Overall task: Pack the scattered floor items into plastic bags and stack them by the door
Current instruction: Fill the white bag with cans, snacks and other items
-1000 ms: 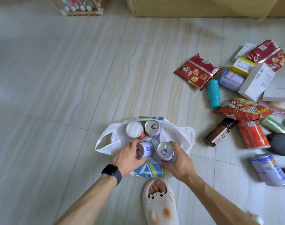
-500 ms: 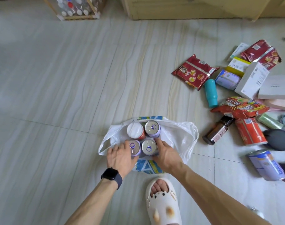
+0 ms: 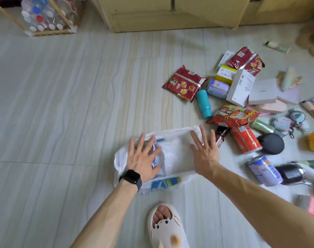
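Note:
A white plastic bag (image 3: 174, 154) with blue print lies on the floor tiles in front of me, its film now covering the cans inside. My left hand (image 3: 143, 158), with a black watch on the wrist, hovers spread over the bag's left part, where a can shows faintly through the plastic. My right hand (image 3: 204, 149) is spread flat over the bag's right edge. Neither hand holds anything. To the right lie scattered items: a red snack packet (image 3: 184, 83), a teal bottle (image 3: 204, 104), a brown glass bottle (image 3: 221, 136), a red can (image 3: 245, 140) and a blue-labelled tin (image 3: 264, 170).
White boxes (image 3: 241, 87), more snack packets (image 3: 233, 116), a dark round object (image 3: 270, 144), a yellow thing and small bits crowd the right side. My slippered foot (image 3: 166, 226) stands just below the bag. A rack of plastic bottles (image 3: 45, 17) and a wooden cabinet (image 3: 170, 13) line the far wall.
Both hands let go of the cans inside the bag and now spread open above it. The bag's film has closed over the cans. The view shifted left.

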Demonstrator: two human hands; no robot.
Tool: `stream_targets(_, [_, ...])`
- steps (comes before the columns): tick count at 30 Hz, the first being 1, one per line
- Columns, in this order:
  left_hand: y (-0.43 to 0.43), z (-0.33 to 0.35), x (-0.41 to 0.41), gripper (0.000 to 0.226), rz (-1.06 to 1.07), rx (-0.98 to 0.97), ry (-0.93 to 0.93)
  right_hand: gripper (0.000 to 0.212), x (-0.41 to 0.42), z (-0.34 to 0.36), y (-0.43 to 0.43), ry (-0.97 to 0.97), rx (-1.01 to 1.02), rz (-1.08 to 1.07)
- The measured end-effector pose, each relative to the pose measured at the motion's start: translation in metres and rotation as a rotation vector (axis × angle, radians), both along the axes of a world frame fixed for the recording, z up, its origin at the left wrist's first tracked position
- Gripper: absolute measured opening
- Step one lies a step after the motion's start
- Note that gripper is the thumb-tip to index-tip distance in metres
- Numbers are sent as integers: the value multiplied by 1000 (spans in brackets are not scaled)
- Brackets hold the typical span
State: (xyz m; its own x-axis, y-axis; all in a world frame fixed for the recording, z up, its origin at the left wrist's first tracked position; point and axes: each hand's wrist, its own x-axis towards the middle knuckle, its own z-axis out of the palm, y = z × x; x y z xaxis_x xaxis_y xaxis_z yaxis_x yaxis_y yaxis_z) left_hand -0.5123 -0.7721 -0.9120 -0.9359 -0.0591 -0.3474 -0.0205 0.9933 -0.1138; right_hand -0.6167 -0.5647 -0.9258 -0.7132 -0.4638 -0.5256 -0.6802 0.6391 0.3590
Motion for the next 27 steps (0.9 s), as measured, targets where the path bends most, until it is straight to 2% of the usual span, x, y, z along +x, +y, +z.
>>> stream_targets(4, [4, -3, -18, 92, 26, -103, -88, 69, -23, 21, 7, 28, -11, 32])
stream_targets(8, [10, 0, -19, 93, -14, -122, -86, 76, -15, 28, 0, 14, -94, 69])
stream_targets(12, [27, 13, -23, 89, -61, -44, -6, 74, -10, 28, 16, -122, -382, 88])
stream_targets(14, [46, 27, -33, 87, -96, -7, 13, 72, -13, 29, 38, -151, -520, 218])
stream_targets(17, [83, 52, -59, 86, -184, 12, 18, 72, -19, 39, 90, -162, -560, 322])
stream_targets(20, [129, 68, -90, 84, -280, 53, 22, 70, -24, 54, 152, -121, -604, 175])
stream_targets(24, [195, 70, -126, 83, -406, 83, -18, 75, -26, 58, 233, -34, -655, -214])
stream_targets(27, [236, 54, -143, 79, -517, 55, -17, 78, -13, 42, 272, -10, -634, -413])
